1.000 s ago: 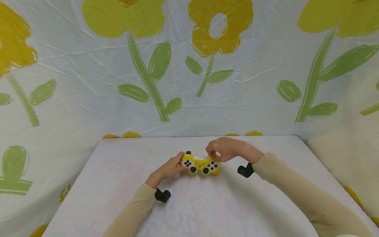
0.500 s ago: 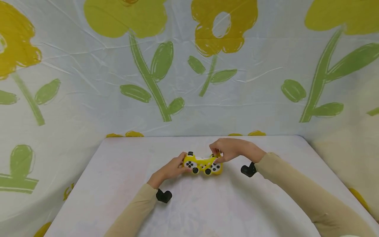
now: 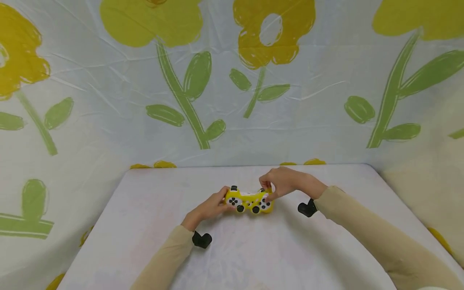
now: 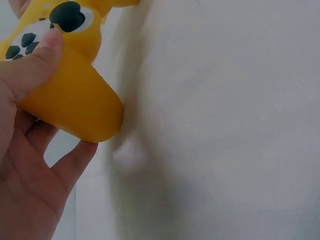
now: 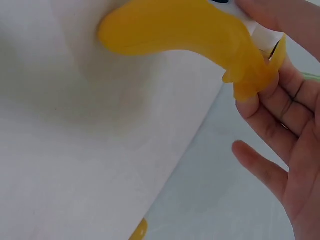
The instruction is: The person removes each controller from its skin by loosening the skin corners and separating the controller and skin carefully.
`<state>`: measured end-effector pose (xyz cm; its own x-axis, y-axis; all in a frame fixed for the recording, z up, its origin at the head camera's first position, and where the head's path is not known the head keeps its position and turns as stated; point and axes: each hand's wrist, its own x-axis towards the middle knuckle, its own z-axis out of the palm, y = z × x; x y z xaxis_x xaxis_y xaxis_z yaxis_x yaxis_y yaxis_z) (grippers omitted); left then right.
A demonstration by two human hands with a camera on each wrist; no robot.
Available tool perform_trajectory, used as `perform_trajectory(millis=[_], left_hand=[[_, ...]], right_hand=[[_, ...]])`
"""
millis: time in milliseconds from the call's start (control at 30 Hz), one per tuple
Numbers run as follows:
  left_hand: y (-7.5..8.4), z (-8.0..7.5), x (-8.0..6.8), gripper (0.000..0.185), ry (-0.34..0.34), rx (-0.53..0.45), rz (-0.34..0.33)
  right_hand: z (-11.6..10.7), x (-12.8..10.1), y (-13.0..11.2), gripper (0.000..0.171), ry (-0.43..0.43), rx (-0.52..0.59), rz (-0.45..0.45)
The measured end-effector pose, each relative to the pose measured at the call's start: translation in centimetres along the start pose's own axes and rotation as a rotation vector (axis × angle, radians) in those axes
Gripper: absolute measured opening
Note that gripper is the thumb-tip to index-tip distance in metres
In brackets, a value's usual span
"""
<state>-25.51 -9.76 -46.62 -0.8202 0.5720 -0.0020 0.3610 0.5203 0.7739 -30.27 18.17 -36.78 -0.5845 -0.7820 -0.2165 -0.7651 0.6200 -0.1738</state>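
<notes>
Yellow game controller sits mid-table in my head view, my left hand gripping its left end. Left wrist view: thumb over it, fingers curled beneath. Right wrist view: my right hand pinches the yellow cover's edge.

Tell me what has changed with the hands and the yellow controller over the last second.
Little. The right hand has edged slightly to the right along the yellow game controller, its fingers pinching the yellow cover's edge at the top right corner. The left hand still grips the left handle, thumb on the face. The controller stays at the same spot on the white table.
</notes>
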Motion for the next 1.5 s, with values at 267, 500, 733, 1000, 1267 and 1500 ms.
perform_trajectory(millis=[267,500,733,1000,1267,1500], left_hand=[[0.2,0.2,0.1,0.042,0.007,-0.016,-0.003],[0.2,0.1,0.1,0.046,0.015,-0.019,-0.018],[0.3,0.2,0.5,0.047,0.035,-0.019,-0.046],[0.1,0.5,0.6,0.05,0.066,0.004,-0.068],[0.5,0.7,0.5,0.049,0.077,0.006,-0.09],[0.8,0.7,0.6,0.049,0.081,0.015,-0.073]], right_hand=[[0.4,-0.8,0.4,0.037,0.054,0.006,0.008],[1.0,-1.6,0.4,0.034,0.158,0.049,-0.052],[1.4,-1.9,0.6,0.027,0.251,0.055,-0.082],[1.9,-2.4,0.3,0.016,0.305,0.046,-0.142],[3.1,-2.6,-0.1,0.01,0.392,0.0,-0.187],[3.6,-2.9,-0.5,0.008,0.435,0.035,-0.204]])
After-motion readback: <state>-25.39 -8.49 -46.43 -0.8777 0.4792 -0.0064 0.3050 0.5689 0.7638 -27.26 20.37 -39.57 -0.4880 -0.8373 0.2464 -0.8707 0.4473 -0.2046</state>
